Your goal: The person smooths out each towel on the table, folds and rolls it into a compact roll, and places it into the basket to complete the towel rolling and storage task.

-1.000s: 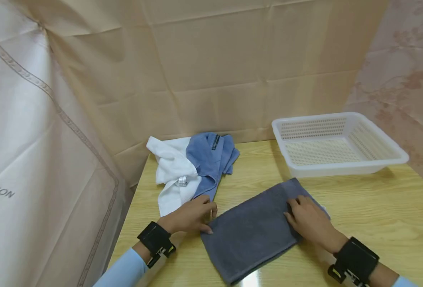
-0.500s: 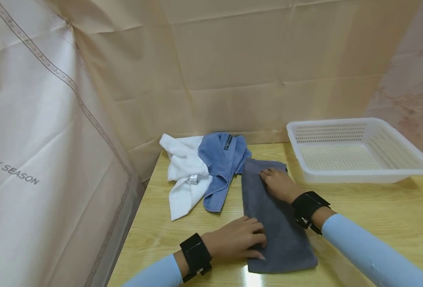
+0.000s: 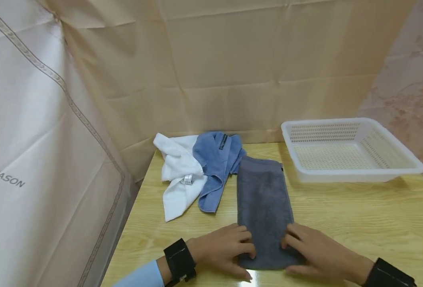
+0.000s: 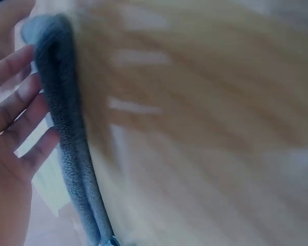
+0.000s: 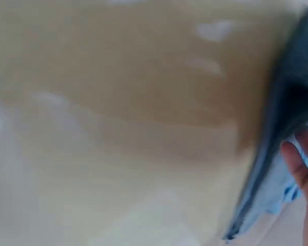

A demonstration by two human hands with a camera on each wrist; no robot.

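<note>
Probably light and floppy, the folded grey towel (image 3: 263,203) seems best held by its near corners, where left hand (image 3: 227,247) and right hand (image 3: 315,251) rest, fingers loose.

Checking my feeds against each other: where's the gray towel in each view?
Head: gray towel, right of centre, mostly lower half.
Left wrist: gray towel, down the left side, folded edge showing.
Right wrist: gray towel, blurred, along the right edge.
Shared landmark: wooden tabletop.

Gray towel (image 3: 261,199) now lengthwise instead of slanted, right hand (image 3: 317,251) at its near end instead of far
</note>
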